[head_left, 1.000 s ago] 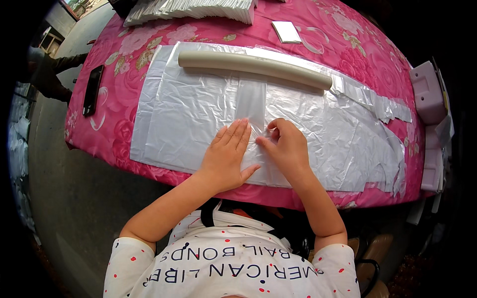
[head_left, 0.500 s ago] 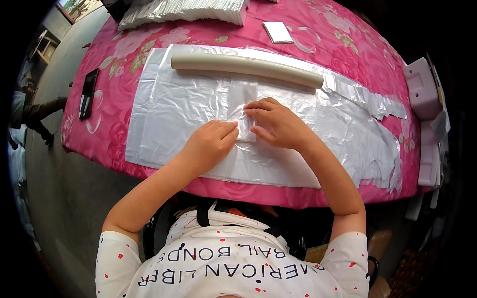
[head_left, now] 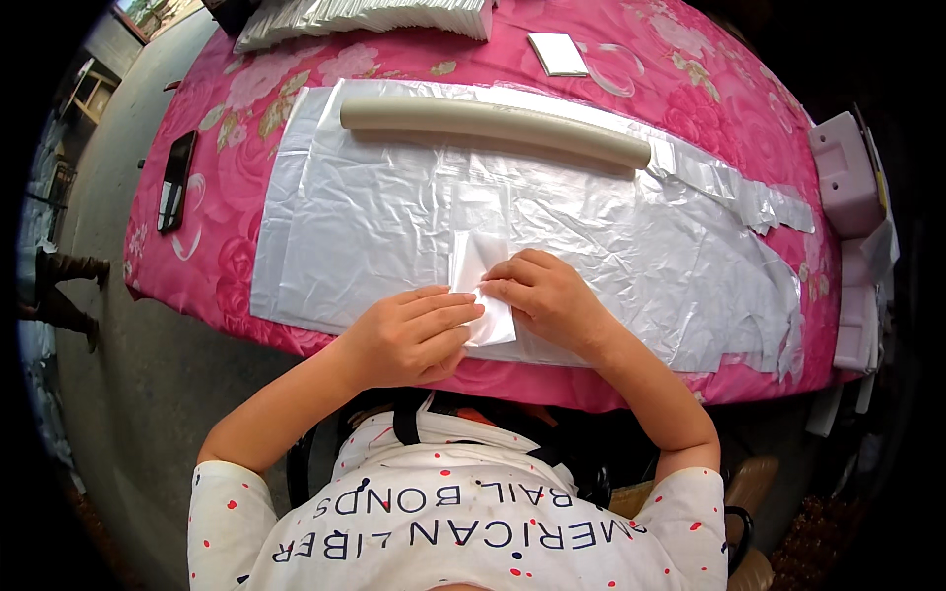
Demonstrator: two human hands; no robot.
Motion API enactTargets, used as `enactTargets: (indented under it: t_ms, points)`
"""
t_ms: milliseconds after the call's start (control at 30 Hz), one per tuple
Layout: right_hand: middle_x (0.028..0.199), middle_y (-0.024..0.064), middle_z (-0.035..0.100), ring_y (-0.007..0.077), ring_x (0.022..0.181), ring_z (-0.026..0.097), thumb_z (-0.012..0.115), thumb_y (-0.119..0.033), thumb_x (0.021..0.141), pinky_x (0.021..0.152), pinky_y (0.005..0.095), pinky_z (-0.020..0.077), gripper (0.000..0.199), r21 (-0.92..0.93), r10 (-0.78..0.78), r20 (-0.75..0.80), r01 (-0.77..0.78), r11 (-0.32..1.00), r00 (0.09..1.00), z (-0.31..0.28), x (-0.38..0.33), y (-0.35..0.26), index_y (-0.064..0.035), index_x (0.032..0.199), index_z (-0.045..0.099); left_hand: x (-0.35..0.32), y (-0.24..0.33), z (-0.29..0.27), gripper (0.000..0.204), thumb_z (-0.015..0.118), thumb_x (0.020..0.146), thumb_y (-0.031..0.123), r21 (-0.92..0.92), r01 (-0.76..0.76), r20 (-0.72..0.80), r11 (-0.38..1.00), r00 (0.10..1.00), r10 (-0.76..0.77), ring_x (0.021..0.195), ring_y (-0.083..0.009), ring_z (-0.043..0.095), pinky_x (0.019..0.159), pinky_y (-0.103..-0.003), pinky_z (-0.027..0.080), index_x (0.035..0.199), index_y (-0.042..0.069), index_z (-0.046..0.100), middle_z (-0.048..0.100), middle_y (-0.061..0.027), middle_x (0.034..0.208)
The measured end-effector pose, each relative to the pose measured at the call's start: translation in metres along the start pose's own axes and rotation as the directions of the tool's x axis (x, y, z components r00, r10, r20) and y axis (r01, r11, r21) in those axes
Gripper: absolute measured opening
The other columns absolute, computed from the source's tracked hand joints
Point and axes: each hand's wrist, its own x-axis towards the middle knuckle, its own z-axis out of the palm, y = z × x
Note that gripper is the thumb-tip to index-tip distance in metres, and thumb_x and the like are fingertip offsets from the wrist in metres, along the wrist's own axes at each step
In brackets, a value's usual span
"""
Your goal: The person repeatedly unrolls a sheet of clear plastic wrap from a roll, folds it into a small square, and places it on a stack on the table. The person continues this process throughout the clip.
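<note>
Head view: a small folded piece of white plastic [head_left: 488,323] sits at the centre of the frame, over the near part of flat white plastic sheets [head_left: 374,227]. The left hand [head_left: 412,335] has its fingers curled close together, tips on the piece's left side; its thumb is hidden, so whether it pinches cannot be told. The right hand [head_left: 554,298] has its thumb and forefinger nearly together, gripping the piece's upper right. Above lies a beige tube [head_left: 493,128]. Dark capital lettering [head_left: 458,532] crosses the speckled white shirt [head_left: 453,473] at lower centre, upside down. A dark phone [head_left: 176,182] lies at left on the pink floral tablecloth [head_left: 232,261]; a white packet [head_left: 558,54] lies at top.
</note>
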Motion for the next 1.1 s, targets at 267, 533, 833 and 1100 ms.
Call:
enactTargets:
  t_ms: [267,533,833,1100]
  points:
    - [0.093,0.0028,0.062,0.0216,0.082,0.058,0.065,0.001,0.062,0.072,0.0318,0.0491,0.034,0.042,0.018,-0.025,-0.017,0.999,1.000,0.006,-0.015,-0.023,-0.0081,0.095,0.064,-0.024,0.004,0.011,0.033,0.064,0.073,0.018,0.165,0.009,0.078,0.986,0.997,-0.022,0.104,-0.0206,0.059,0.094,-0.038,0.044,0.103,0.004,0.062,0.062,-0.0081,0.111]
    - [0.096,0.0045,0.062,0.0212,0.083,0.059,0.068,-0.005,0.063,0.071,0.0325,0.0495,0.028,-0.056,0.052,-0.126,-0.059,0.997,0.991,0.005,-0.020,-0.030,-0.0067,0.090,0.063,-0.025,0.004,0.020,0.021,0.060,0.076,0.009,0.180,0.037,-0.015,0.983,0.999,-0.035,0.100,-0.0186,0.061,0.090,-0.036,0.046,0.096,0.005,0.065,0.063,-0.0076,0.107]
    - [0.088,0.0025,0.064,0.0195,0.074,0.061,0.069,-0.007,0.063,0.063,0.0309,0.0501,0.021,-0.032,0.064,-0.188,-0.071,0.997,0.980,0.006,-0.027,-0.030,-0.0080,0.082,0.064,-0.026,0.007,0.018,0.024,0.059,0.077,0.010,0.152,0.064,-0.052,0.986,0.997,-0.057,0.100,-0.0185,0.061,0.089,-0.034,0.046,0.100,0.005,0.065,0.064,-0.0064,0.107]
    - [0.087,0.0014,0.065,0.0193,0.072,0.061,0.072,-0.005,0.062,0.060,0.0299,0.0499,0.028,-0.022,0.135,-0.205,-0.143,0.989,0.969,0.006,-0.026,-0.035,-0.0095,0.089,0.066,-0.029,0.004,0.019,0.024,0.058,0.078,0.009,0.157,0.044,-0.011,0.987,0.999,-0.042,0.100,-0.0180,0.061,0.087,-0.033,0.047,0.101,0.005,0.064,0.064,-0.0066,0.108]
